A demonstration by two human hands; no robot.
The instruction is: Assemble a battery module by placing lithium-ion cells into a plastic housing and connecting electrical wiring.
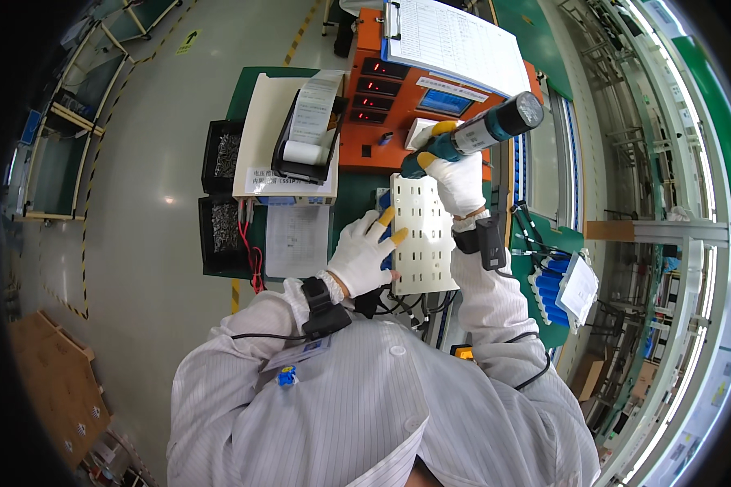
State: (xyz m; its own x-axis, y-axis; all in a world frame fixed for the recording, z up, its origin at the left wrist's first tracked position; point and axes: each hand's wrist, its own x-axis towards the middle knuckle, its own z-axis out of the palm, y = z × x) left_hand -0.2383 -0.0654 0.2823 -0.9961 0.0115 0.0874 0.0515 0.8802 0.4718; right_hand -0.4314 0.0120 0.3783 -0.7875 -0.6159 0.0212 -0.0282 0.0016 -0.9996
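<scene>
My right hand point(460, 183), in a white glove with yellow fingertips, is wrapped round a teal-and-black cordless screwdriver point(481, 132). The tool lies tilted above the far end of a cream metal plate point(421, 243) with rows of slots; its bit is hidden. Along the plate's left edge rests my left hand point(361, 253), gloved the same way, with its fingers spread and their tips touching the plate. A bit of something blue point(386, 261) shows under that edge.
Behind the plate stands an orange tester point(365, 146) with red displays and a clipboard point(463, 45) on top. To the left are a cream instrument point(248, 138), a black tray with a paper roll point(303, 154), and screw bins point(223, 227). Blue battery cells point(551, 292) lie right, beside cables.
</scene>
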